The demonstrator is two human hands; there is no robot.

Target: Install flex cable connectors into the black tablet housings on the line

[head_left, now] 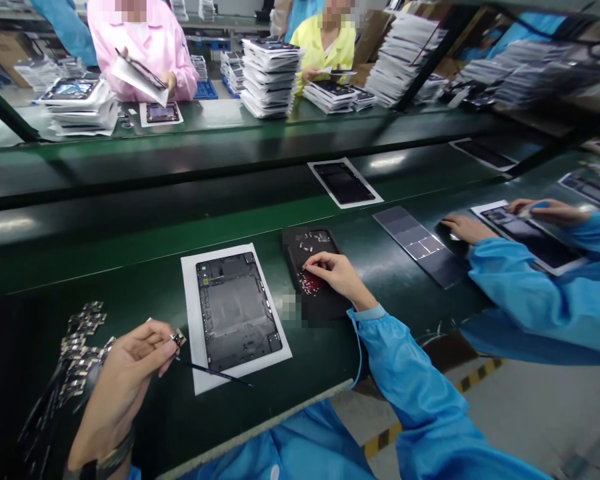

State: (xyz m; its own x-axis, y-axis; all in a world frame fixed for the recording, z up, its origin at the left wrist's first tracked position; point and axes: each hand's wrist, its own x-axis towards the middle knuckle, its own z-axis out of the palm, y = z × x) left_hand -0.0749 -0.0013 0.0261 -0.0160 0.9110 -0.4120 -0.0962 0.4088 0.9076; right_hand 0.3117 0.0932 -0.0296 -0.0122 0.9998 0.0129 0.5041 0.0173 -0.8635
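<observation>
My left hand (143, 360) pinches a small component (178, 338) with a thin black cable trailing from it over the lower edge of a white sheet. On that sheet (191, 320) lies a black device housing (240, 310). Over a dark tray (293, 250), my right hand (337, 275) has thumb and forefinger pressed together just above tiny scattered parts (310, 285); whatever is between the fingertips is too small to make out. A heap of similar cabled components (80, 347) sits to the left of my left hand.
Right of the tray lies a dark panel (415, 247). A neighbour's hands (470, 228) work on another device (530, 233) at the right. Another housing (344, 181) rests on a sheet beyond the tray. Across the line, two people sit among stacks (270, 77) of sheeted parts.
</observation>
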